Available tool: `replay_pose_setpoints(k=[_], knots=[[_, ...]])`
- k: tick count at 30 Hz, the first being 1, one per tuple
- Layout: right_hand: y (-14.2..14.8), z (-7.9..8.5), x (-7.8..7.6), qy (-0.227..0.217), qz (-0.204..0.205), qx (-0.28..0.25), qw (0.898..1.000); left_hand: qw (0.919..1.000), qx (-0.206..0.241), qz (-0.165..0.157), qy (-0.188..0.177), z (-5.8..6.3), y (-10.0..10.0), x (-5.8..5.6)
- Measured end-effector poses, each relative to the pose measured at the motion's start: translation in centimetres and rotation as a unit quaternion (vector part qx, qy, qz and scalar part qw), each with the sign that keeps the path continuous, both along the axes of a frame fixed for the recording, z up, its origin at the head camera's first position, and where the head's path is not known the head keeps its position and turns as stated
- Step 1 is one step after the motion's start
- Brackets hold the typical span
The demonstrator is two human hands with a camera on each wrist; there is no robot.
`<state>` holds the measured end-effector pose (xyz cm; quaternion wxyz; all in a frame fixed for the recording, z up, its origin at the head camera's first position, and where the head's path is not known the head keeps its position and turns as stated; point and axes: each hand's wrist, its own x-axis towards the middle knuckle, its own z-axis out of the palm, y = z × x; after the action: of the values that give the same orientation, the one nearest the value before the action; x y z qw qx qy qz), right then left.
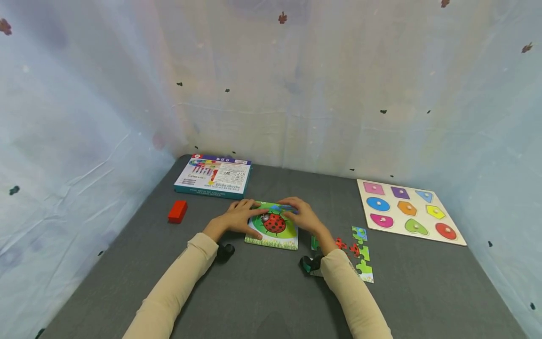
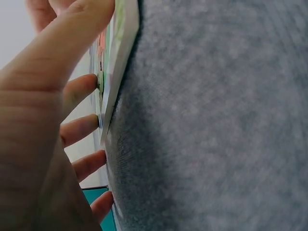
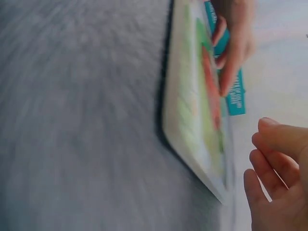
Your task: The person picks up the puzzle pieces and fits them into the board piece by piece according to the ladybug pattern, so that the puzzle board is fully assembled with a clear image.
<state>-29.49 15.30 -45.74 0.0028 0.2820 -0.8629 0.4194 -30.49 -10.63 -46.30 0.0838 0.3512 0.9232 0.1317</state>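
A ladybug puzzle board lies flat on the dark grey table, its picture of a red ladybug on green facing up. My left hand spreads over its left side, with the thumb along the near part and fingertips at the surface in the left wrist view. Over the right side hangs my right hand, fingers loosely bent. The right wrist view shows that hand apart from the board, with nothing visible between thumb and fingers. Loose ladybug jigsaw pieces lie by the right forearm, which partly hides them.
A flat teal and white box stands at the back left, with a red block in front of it. At the right lies a shape board with several coloured knobbed shapes. A pale curtain rises behind the table.
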Motion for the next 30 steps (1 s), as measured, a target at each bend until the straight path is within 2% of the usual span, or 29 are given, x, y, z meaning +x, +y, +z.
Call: replay_pose_setpoints(k=[5, 8, 12, 14, 19, 22, 30], knots=[[2.1, 1.5, 1.0, 0.023, 0.028, -0.043, 0.998, 1.0000, -0.001, 0.000, 0.003, -0.1, 0.2, 0.0], [3.7, 3.2, 2.4, 0.036, 0.039, -0.065, 0.996, 1.0000, 0.006, -0.002, 0.004, -0.2, 0.2, 0.0], [5.8, 5.4, 4.3, 0.042, 0.033, -0.065, 0.996, 0.9998, 0.019, -0.006, 0.008, -0.5, 0.0, 0.0], [7.0, 5.7, 4.8, 0.045, 0.027, -0.063, 0.997, 0.9996, 0.023, -0.006, 0.011, -0.6, -0.1, 0.0], [10.6, 4.5, 5.0, 0.050, -0.010, -0.050, 0.997, 0.9991, 0.039, -0.013, 0.007, -0.7, -0.3, 0.1], [12.8, 3.4, 5.0, 0.040, -0.031, -0.045, 0.998, 0.9990, 0.043, -0.014, 0.001, -0.6, -0.4, 0.2], [17.3, 1.4, 6.2, 0.011, -0.088, -0.024, 0.996, 0.9991, 0.039, -0.013, 0.006, -0.5, -0.3, 0.3]])
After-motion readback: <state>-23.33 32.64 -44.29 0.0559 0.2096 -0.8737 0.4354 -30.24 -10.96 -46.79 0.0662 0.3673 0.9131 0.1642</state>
